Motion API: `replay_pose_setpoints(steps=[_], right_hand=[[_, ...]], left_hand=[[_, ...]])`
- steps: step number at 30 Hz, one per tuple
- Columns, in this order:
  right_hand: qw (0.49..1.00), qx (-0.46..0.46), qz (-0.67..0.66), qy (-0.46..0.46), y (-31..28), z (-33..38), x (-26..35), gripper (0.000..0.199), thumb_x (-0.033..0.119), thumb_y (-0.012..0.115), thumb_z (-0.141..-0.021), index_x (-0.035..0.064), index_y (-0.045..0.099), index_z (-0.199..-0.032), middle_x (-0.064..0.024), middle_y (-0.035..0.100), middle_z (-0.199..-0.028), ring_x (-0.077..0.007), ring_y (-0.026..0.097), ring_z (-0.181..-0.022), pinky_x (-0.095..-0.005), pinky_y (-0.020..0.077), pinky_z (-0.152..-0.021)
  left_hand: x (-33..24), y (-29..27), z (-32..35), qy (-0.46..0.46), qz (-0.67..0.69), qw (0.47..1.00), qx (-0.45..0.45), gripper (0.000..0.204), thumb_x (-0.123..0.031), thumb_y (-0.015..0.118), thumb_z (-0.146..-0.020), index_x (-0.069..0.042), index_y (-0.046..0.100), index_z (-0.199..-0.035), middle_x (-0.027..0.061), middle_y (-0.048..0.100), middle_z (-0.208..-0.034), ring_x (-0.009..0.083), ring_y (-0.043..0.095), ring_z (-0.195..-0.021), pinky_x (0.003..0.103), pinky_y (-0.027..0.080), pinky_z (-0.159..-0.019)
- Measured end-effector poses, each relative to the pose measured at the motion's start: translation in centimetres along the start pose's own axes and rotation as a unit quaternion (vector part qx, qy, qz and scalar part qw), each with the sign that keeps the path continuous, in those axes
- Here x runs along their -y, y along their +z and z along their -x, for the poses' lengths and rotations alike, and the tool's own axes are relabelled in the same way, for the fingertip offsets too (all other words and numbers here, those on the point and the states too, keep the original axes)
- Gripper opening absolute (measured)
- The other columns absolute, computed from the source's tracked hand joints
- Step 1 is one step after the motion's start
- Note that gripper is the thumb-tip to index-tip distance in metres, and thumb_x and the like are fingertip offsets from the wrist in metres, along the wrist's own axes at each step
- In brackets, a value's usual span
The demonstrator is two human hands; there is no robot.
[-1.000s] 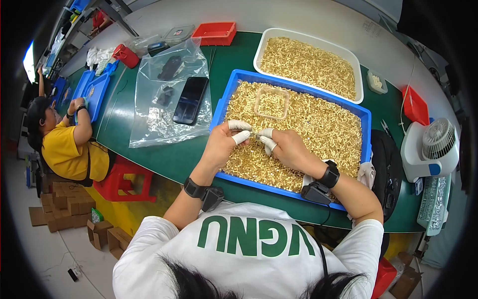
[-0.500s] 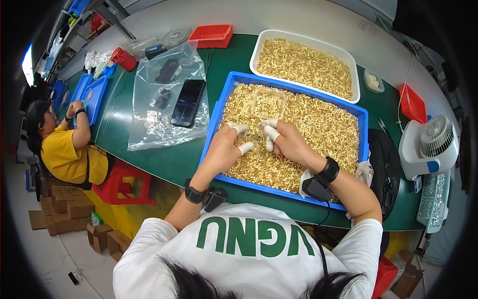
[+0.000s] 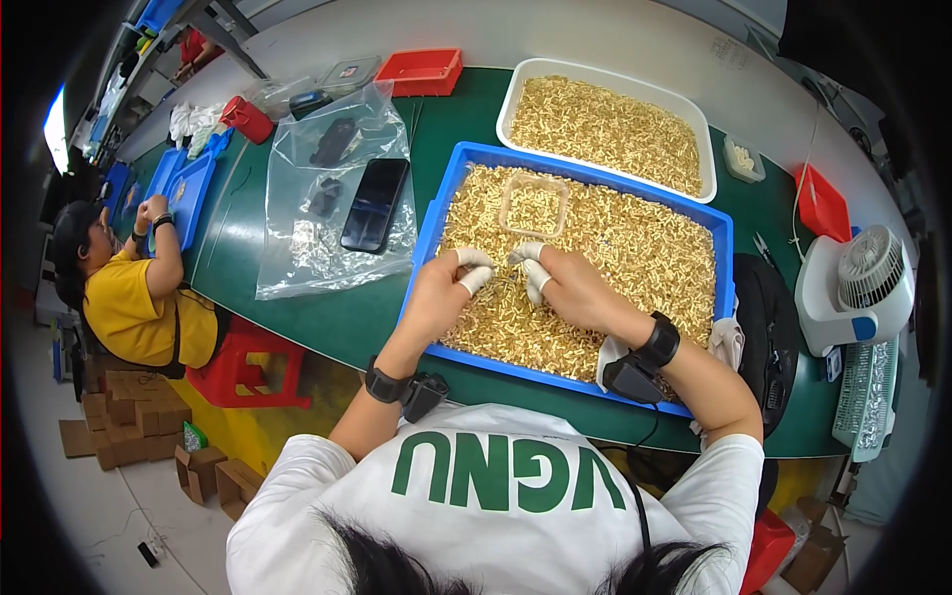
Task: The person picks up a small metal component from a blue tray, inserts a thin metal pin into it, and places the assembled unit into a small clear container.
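Observation:
A blue tray [image 3: 585, 163] in front of me is filled with small gold-coloured metal pieces [image 3: 635, 258]. Over its near left part, my left hand [image 3: 443, 288] has thumb and forefinger pressed together. My right hand [image 3: 570, 286] faces it a short gap away, also in a pinch. White finger cots cover the working fingertips of both. Whatever sits in either pinch is too small to make out. Just beyond the hands, a small clear square container [image 3: 534, 206] rests on the pieces and holds more of them.
A white tray [image 3: 709, 149] of similar pieces stands behind. Left lie a phone [image 3: 375, 205] and a clear plastic bag [image 3: 288, 238]. Right are a white fan [image 3: 858, 288], a black bag [image 3: 769, 347], tweezers [image 3: 764, 250] and a red bin [image 3: 821, 205]. A co-worker in yellow [image 3: 149, 307] sits at far left.
My left hand's thumb and forefinger have closed from a spread position into a pinch. The right hand has shifted slightly, its fingertips drawn together. The trays have stayed in place.

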State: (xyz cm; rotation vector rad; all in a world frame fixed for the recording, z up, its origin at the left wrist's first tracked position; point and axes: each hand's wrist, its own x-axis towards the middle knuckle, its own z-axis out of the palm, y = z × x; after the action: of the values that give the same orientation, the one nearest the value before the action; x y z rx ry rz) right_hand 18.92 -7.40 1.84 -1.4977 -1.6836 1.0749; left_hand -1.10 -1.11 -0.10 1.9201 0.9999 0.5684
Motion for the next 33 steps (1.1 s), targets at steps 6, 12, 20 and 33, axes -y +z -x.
replay_pose_setpoints(steps=[6, 12, 20, 33], right_hand=[[0.99, -0.013, 0.108, -0.094, 1.2, 0.3, -1.3, 0.018, 0.008, 0.047, -0.093, 0.0033, 0.057, -0.107, -0.0101, 0.062, -0.068, -0.0277, 0.061, -0.06, -0.0361, 0.047, -0.056], [0.986, -0.005, 0.142, -0.091, 1.4, 0.2, -1.5, 0.017, 0.008, 0.05, -0.091, 0.0046, 0.058, -0.106, -0.0102, 0.064, -0.07, -0.0285, 0.063, -0.063, -0.0375, 0.0482, -0.057], [0.981, -0.016, 0.161, -0.106, 1.5, 0.2, -1.9, 0.017, 0.007, 0.052, -0.09, 0.0047, 0.059, -0.105, -0.0103, 0.064, -0.07, -0.0288, 0.063, -0.063, -0.0379, 0.0484, -0.057], [0.994, 0.087, -0.044, 0.046, 0.2, 0.4, 1.0, 0.015, 0.01, 0.049, -0.09, 0.0016, 0.061, -0.092, -0.0098, 0.062, -0.064, -0.0209, 0.061, -0.054, -0.0341, 0.0472, -0.052]], left_hand=[[0.8, -0.2, -0.7, -0.145, 0.418, 0.897, 0.007, 0.013, -0.004, 0.061, -0.086, -0.001, 0.062, -0.098, 0.0045, 0.062, -0.088, 0.012, 0.057, -0.07, 0.024, 0.048, -0.065], [0.6, 0.3, -0.4, -0.171, 0.505, 0.846, 0.014, 0.015, -0.002, 0.06, -0.086, -0.001, 0.062, -0.1, 0.0058, 0.062, -0.088, 0.0133, 0.058, -0.07, 0.025, 0.05, -0.067], [0.8, 0.4, -0.3, -0.164, 0.494, 0.854, 0.019, 0.015, -0.003, 0.061, -0.086, -0.001, 0.061, -0.101, 0.0055, 0.062, -0.088, 0.0136, 0.059, -0.072, 0.025, 0.05, -0.068], [0.0, 0.6, -0.1, -0.052, 0.241, 0.969, 0.022, 0.015, 0.0, 0.059, -0.085, -0.001, 0.063, -0.099, 0.0041, 0.064, -0.089, 0.0081, 0.059, -0.077, 0.021, 0.048, -0.069]])
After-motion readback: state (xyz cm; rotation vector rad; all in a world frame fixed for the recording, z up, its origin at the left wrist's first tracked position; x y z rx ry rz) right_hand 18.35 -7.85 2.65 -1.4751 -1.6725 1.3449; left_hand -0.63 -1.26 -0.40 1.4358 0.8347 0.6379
